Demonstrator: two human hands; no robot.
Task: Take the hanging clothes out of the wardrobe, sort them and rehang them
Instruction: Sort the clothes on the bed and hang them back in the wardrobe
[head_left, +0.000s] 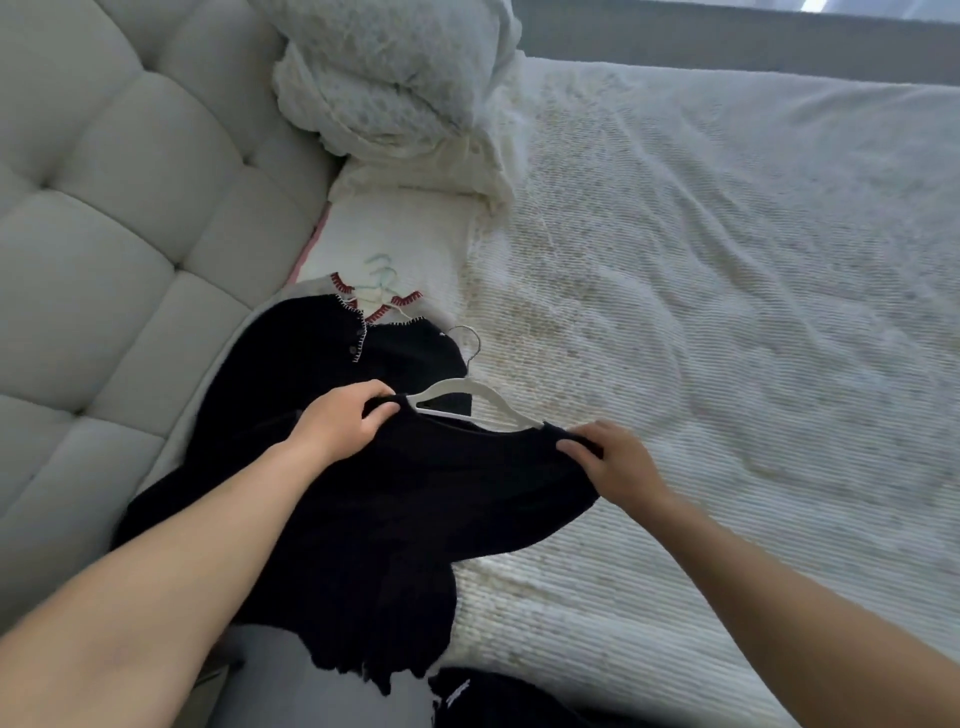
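Black top (415, 499) lies on the bed, on a white hanger (470, 402), and both hands hold it at the shoulders. Its long axis runs from the neckline, which points away from the person toward the pillows, down to the hem near the bottom edge of the view. The cloth is plain, dark and soft, and the hem looks uneven. The left hand (343, 421) pinches the left shoulder of the garment with curled fingers, and the right hand (608, 457) pinches the other shoulder in the same way. The metal hook of the hanger (467, 340) points up and away from the person. Under this garment lies a second dark garment (332, 358) with light stitching along the edge and small buttons. Beyond it is a pale garment with red stitching (387, 306) on a light hanger. All lie on the white textured bedcover (701, 312), beside the tufted grey headboard (119, 218). A crumpled white blanket (395, 83) sits at the head of the bed.
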